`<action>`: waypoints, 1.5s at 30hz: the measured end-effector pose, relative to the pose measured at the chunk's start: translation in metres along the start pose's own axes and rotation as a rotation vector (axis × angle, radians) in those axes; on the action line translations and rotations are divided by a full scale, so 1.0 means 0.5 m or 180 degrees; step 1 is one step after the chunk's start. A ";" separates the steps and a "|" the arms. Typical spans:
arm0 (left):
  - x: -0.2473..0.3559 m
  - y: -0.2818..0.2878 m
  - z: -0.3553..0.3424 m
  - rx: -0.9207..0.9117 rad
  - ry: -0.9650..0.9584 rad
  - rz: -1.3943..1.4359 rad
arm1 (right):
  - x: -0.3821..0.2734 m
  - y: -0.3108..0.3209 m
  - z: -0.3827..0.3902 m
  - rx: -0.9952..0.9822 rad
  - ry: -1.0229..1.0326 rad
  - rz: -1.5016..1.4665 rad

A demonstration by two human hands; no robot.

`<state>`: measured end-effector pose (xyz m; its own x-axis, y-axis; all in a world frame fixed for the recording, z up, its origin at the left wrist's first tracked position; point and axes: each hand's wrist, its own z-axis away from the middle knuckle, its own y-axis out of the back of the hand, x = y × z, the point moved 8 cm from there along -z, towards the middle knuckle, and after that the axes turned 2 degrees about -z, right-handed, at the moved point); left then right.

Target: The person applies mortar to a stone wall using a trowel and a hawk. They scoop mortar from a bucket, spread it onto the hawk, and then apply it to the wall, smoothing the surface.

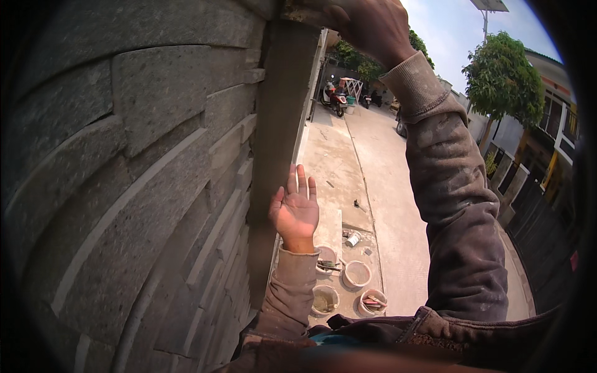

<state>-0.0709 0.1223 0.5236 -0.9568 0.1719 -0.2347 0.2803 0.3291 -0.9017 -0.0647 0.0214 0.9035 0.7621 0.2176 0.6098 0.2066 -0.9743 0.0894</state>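
Note:
My left hand point(296, 205) is raised beside the grey plastered pillar edge point(280, 105), palm facing me and fingers apart, holding nothing. My right hand point(367, 28) reaches high to the top of that edge, fingers curled over a dirty flat piece point(301, 13); whether that is a loose tool or part of the pillar I cannot tell. The wall point(155, 93) on the left is faced with grey stone blocks in staggered layers.
Far below on the concrete ground point(398, 242) stand several buckets point(356, 273), some with tools or mix in them, and a white can point(353, 239). Farther along are parked scooters point(334, 99). A tree point(504, 81) and a dark fence point(541, 230) line the right.

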 end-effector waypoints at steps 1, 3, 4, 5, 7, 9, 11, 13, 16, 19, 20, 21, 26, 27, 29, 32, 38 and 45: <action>-0.001 0.001 -0.001 0.0027 0.0016 0.0008 | -0.002 -0.004 -0.005 -0.0005 0.0039 -0.0046; -0.003 0.001 -0.001 -0.0008 0.0008 0.0104 | -0.003 -0.019 -0.006 -0.0053 0.0049 -0.0018; -0.005 0.004 -0.002 -0.0017 0.0010 0.0149 | 0.000 -0.028 -0.003 -0.0085 0.0047 -0.0001; -0.009 0.005 -0.001 0.0004 0.0017 0.0144 | 0.005 -0.036 -0.002 -0.0105 0.0005 -0.0001; -0.002 -0.002 0.005 0.0029 -0.0019 0.0120 | 0.006 -0.047 -0.009 -0.0110 -0.0067 -0.0041; -0.001 -0.002 0.003 0.0008 0.0000 0.0157 | 0.006 -0.052 -0.015 -0.0168 -0.0102 -0.0066; 0.000 -0.004 -0.001 0.0000 0.0005 0.0223 | 0.003 -0.055 -0.022 -0.0287 -0.0092 -0.0064; 0.005 -0.008 -0.007 -0.0007 -0.0021 0.0290 | -0.006 -0.058 -0.020 -0.0439 -0.0045 -0.0055; 0.006 0.012 0.002 -0.0052 -0.0016 0.0295 | -0.042 -0.053 0.023 -0.0359 0.0306 -0.0172; -0.001 0.020 0.007 -0.0045 -0.0029 0.0169 | -0.051 -0.055 0.051 -0.0547 0.0277 -0.0187; -0.002 0.020 0.007 -0.0029 -0.0033 0.0178 | -0.057 -0.052 0.057 -0.0598 0.0275 -0.0170; 0.001 0.017 0.008 -0.0015 -0.0047 0.0179 | -0.067 -0.048 0.061 -0.0640 0.0271 -0.0165; 0.003 0.019 0.006 0.0026 -0.0038 0.0224 | -0.101 -0.044 0.090 -0.0591 0.0441 -0.0102; 0.003 0.023 0.003 0.0022 -0.0026 0.0240 | -0.110 -0.040 0.096 -0.0517 0.0525 -0.0054; 0.003 0.024 0.002 0.0004 -0.0023 0.0244 | -0.128 -0.033 0.108 -0.0452 0.0622 0.0013; 0.001 0.013 0.003 -0.0004 -0.0007 0.0246 | -0.150 -0.034 0.120 -0.0499 0.0669 0.0096; 0.012 0.015 0.005 0.0021 0.0029 0.0326 | -0.184 -0.057 0.166 -0.0644 0.0754 0.0250; 0.006 0.012 0.009 0.0048 -0.0047 0.0255 | -0.202 -0.095 0.238 -0.0662 0.0708 0.0410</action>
<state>-0.0725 0.1206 0.5159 -0.9324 0.1833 -0.3116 0.3550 0.3007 -0.8852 -0.0784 0.0526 0.7441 0.6165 0.0961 0.7815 -0.0299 -0.9889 0.1452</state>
